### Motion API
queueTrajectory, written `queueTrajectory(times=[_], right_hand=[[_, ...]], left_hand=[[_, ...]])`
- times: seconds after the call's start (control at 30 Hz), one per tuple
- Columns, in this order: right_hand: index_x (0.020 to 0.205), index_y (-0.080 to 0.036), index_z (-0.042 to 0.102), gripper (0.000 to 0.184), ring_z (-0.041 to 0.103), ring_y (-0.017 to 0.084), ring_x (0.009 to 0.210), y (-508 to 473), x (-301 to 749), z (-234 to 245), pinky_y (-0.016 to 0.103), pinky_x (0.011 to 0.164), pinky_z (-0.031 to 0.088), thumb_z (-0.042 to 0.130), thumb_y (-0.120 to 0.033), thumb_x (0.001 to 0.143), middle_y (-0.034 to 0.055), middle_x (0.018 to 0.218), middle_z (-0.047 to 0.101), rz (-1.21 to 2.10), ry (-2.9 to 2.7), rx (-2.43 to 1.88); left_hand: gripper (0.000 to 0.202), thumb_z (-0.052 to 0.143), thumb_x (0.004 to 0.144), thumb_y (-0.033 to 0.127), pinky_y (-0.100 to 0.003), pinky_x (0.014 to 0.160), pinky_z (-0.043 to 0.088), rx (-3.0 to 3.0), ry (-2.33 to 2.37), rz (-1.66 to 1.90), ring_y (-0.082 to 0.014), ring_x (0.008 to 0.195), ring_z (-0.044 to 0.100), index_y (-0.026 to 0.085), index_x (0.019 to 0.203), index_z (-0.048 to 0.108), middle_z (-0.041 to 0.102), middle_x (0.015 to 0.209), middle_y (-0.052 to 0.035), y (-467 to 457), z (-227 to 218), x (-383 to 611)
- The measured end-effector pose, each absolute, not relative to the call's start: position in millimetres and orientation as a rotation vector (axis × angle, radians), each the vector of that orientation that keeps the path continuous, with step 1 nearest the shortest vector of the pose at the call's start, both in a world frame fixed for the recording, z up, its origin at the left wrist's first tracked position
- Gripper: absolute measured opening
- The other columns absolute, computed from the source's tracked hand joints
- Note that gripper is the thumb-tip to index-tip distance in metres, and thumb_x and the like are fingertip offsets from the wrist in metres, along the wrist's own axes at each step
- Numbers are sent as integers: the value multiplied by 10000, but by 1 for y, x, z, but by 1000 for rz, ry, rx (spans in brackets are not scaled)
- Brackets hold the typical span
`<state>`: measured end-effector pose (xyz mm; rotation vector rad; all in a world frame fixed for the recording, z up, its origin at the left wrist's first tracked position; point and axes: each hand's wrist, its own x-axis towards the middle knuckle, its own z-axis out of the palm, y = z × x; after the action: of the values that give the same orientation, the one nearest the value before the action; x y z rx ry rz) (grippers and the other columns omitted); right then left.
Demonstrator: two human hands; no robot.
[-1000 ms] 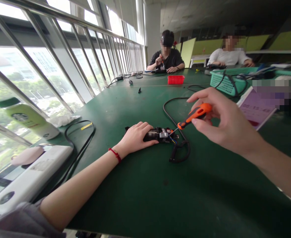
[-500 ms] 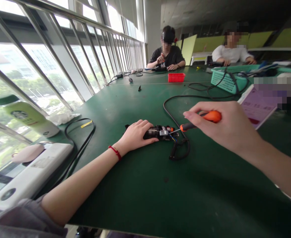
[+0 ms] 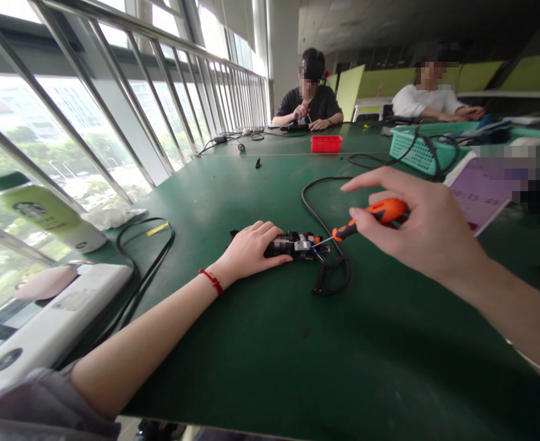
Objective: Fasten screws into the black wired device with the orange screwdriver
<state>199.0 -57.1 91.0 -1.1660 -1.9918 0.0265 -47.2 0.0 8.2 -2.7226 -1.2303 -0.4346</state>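
Observation:
Under my left hand (image 3: 255,245) lies a black corded power tool (image 3: 281,246) with its inner parts and thin wires exposed at the right end. My left fingers wrap over its body and press it to the table. My right hand (image 3: 417,214) holds an orange and black screwdriver (image 3: 369,219) by the handle, between thumb and curled fingers, with the index finger lifted off. The screwdriver slants down to the left, its tip at the grey part (image 3: 303,245) near the wires. Whether the tip sits in a screw is too small to tell.
A black cable (image 3: 307,199) loops behind the tool toward a teal basket (image 3: 417,150). A red tray (image 3: 326,144) stands farther back. At left are a green-capped bottle (image 3: 44,211), a white device (image 3: 62,318) and a black strap (image 3: 171,236). Two people sit at the far side.
My right index finger has lifted off the screwdriver and the grip has loosened, showing more of the handle. The tip stays at the grey part. My left hand holds still.

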Motion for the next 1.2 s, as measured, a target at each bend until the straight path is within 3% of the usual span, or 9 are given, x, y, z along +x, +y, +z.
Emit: queueTrajectory(times=[0.1,0.27,0.4,0.57,0.73,0.9,0.97,1.07,1.2], right_hand=[[1115,-209,525,409,487,134,518,-57,200,92,272,484,356,598,-287,720,-9,676,567,167,-1992,-1157],[782,-222,615,184,425,122,451,-57,199,93,281,465,325,558,-396,780,-16,541,520,160,-2003,-1276],[1067,-223,526,392,494,132,544,-57,199,93,266,492,375,639,-336,709,-5,718,578,230,-1976,-1179],[797,-205,627,230,442,109,478,-59,197,93,262,478,335,567,-426,785,-13,591,552,212,-2005,-1277],[1066,-230,526,403,482,118,527,-57,198,91,252,479,386,651,-368,708,-17,705,565,246,-1955,-1171],[780,-211,607,190,396,101,441,-57,197,92,263,452,328,567,-396,790,-28,536,486,164,-1970,-1240],[919,-215,588,198,452,110,502,-57,197,92,259,485,371,609,-318,752,-19,640,537,219,-1961,-1151],[1100,-217,500,427,498,128,550,-55,198,90,257,489,391,649,-299,709,-16,711,567,321,-1913,-1118],[830,-199,619,170,438,101,467,-55,197,91,251,456,336,595,-355,764,-20,597,552,372,-1974,-1256]], left_hand=[[526,409,835,641,-330,757,451,-2719,-1240,-426,-219,888,547,179,1053,533,589,999,-74,0,8,-48],[530,402,837,642,-331,762,452,-2715,-1241,-417,-219,889,547,177,1059,530,589,1009,-74,0,8,-48],[530,401,836,645,-328,760,453,-2715,-1244,-421,-219,890,545,179,1053,530,586,1006,-74,0,8,-47],[533,397,836,647,-333,759,455,-2719,-1249,-408,-219,889,545,177,1052,529,586,999,-73,-1,9,-47],[531,403,834,644,-333,764,453,-2725,-1250,-418,-217,885,547,181,1056,534,588,999,-74,-1,9,-47],[536,405,835,642,-331,763,452,-2725,-1254,-414,-221,892,546,174,1062,536,589,1008,-79,-2,10,-46],[537,386,850,633,-334,776,451,-2741,-1254,-404,-220,893,546,167,1071,536,590,1012,-81,-2,11,-47],[525,348,886,592,-341,811,447,-2765,-1252,-385,-222,925,544,162,1132,522,590,1048,-89,-3,14,-47],[465,359,915,509,-347,866,436,-2787,-1229,-355,-220,984,539,176,1216,479,577,1116,-93,-3,17,-49]])
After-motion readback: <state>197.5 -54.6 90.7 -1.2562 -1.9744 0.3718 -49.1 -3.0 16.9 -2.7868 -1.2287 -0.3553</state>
